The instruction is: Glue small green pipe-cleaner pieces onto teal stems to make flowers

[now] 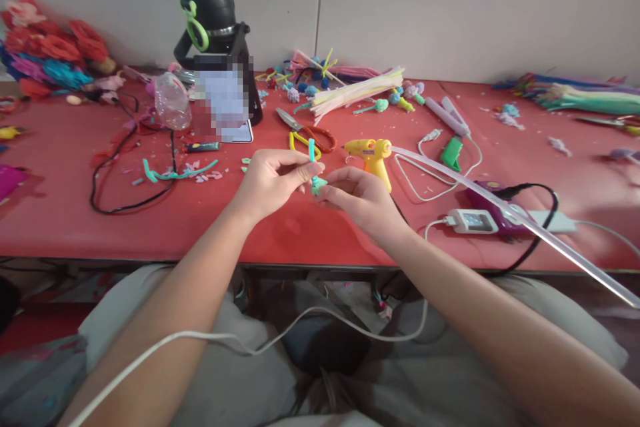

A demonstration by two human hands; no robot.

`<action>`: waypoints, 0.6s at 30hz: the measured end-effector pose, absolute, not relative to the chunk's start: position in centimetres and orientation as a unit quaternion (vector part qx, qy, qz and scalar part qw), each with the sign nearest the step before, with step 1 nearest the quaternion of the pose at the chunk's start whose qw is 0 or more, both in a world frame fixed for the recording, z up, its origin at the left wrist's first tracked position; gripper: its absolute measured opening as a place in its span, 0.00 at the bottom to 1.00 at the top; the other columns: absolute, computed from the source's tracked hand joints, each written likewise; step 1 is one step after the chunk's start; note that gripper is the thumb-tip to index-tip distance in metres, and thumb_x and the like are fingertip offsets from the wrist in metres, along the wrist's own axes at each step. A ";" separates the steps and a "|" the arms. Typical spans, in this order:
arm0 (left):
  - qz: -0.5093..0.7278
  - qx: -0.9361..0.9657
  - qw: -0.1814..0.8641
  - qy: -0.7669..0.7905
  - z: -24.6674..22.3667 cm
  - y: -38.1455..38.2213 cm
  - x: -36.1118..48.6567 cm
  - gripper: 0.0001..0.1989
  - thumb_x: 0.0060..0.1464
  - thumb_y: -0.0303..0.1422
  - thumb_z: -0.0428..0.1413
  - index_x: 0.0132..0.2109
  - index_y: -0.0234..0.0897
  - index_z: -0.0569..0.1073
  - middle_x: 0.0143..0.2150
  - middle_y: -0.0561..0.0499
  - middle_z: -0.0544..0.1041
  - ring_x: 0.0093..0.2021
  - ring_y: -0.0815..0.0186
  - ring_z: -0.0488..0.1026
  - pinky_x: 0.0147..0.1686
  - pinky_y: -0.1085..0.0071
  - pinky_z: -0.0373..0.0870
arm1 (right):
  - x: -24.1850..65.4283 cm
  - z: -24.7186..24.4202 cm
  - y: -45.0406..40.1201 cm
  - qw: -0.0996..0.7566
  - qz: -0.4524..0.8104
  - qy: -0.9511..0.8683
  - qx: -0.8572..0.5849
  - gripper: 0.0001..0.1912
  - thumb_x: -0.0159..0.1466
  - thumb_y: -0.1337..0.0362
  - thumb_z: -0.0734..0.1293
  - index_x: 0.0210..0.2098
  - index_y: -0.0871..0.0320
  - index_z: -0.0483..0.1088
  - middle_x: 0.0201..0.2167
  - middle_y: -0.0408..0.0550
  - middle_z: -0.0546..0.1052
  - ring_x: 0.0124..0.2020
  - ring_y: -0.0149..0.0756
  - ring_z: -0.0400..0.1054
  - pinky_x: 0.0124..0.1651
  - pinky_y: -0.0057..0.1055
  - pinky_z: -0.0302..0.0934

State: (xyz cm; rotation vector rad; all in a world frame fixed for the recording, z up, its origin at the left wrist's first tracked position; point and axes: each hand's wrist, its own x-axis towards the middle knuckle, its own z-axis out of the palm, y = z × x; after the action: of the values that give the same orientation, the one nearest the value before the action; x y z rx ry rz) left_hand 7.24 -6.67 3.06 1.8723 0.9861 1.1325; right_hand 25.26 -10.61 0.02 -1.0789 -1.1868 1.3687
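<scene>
Over the front of the red table, my left hand pinches a teal pipe cleaner, whose short end sticks up above the thumb. My right hand has thumb and fingers closed on the small green bunched part at its lower end. Fingertips hide some of this piece. Just behind the hands lie a yellow glue gun, with a long clear glue stick out of its back, and scissors with orange and yellow handles. Bent teal pipe cleaners lie to the left.
A black bottle stands at the back left, a phone leaning against it. Pipe cleaner bundles lie at the back. At right are a lilac hair straightener and a purple power strip. A white cable crosses my lap.
</scene>
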 end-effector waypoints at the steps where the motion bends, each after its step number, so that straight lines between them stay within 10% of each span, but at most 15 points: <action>1: 0.439 0.728 0.362 0.383 3.1 -6.7 7.3 0.19 0.56 0.49 0.65 0.30 0.36 0.80 0.25 0.50 0.78 0.25 0.68 0.74 0.28 0.71 0.73 | 25.2 0.0 -10.6 0.494 0.565 -0.487 -0.446 0.17 0.56 0.56 0.77 0.38 0.57 0.70 0.31 0.46 0.81 0.35 0.35 0.78 0.46 0.39 0.75; 18: 0.443 0.724 0.361 0.387 2.8 -6.7 7.4 0.18 0.56 0.47 0.65 0.31 0.35 0.81 0.25 0.49 0.79 0.23 0.68 0.74 0.25 0.73 0.71 | 25.1 -0.3 -10.7 0.497 0.543 -0.503 -0.453 0.16 0.57 0.56 0.76 0.38 0.58 0.73 0.31 0.47 0.81 0.36 0.37 0.78 0.45 0.38 0.73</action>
State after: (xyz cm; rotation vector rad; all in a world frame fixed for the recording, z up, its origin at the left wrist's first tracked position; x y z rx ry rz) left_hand 7.38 -6.69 2.80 1.8644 0.9985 1.1410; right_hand 25.13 -10.73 -0.30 -1.0958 -1.2178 1.3147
